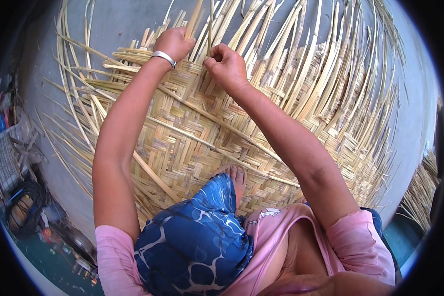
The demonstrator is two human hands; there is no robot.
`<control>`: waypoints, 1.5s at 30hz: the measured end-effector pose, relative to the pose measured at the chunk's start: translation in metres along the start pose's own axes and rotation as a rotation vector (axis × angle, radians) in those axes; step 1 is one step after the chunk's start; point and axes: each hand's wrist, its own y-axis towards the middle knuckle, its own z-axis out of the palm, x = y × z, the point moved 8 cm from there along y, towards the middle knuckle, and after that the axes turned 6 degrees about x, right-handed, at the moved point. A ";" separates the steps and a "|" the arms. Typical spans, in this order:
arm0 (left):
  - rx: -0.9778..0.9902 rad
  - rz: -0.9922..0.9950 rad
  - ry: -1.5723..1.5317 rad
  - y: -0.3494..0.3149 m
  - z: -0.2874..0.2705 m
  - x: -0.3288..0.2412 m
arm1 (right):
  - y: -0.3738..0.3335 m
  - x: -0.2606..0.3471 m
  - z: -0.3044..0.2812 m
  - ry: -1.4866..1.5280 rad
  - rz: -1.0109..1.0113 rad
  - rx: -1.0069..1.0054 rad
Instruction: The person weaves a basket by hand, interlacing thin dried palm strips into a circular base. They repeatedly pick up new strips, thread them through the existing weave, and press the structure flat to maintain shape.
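Note:
A large mat (183, 132) of pale split reed or cane, woven in a zigzag pattern, spreads over the grey floor, with long loose strips fanning out from its far and side edges. At its far edge my left hand (174, 44), a silver band on its wrist, is closed around a flat pale strip (194, 18) that points away from me. Just to the right, my right hand (226, 66) pinches a narrow, darker greenish strip (210, 27) between thumb and fingers. Both hands are low over the weave. A long strip (217, 126) lies slantwise across the mat.
My bare foot (235, 176) rests on the near part of the mat. At the left stand a wire rack (4, 160), a coil of black cable (25, 207) and assorted clutter. A bundle of dry stalks (419, 190) lies at the right, near a green surface (402, 237).

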 end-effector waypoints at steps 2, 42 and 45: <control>-0.017 -0.031 0.051 -0.007 -0.001 -0.010 | 0.000 -0.001 0.000 -0.006 -0.002 -0.003; 0.448 -0.051 -1.030 -0.014 0.032 0.020 | 0.000 0.010 0.023 -0.426 -0.048 0.019; 0.277 -0.091 -1.089 -0.016 0.020 0.038 | 0.001 0.009 0.024 -0.440 -0.062 0.021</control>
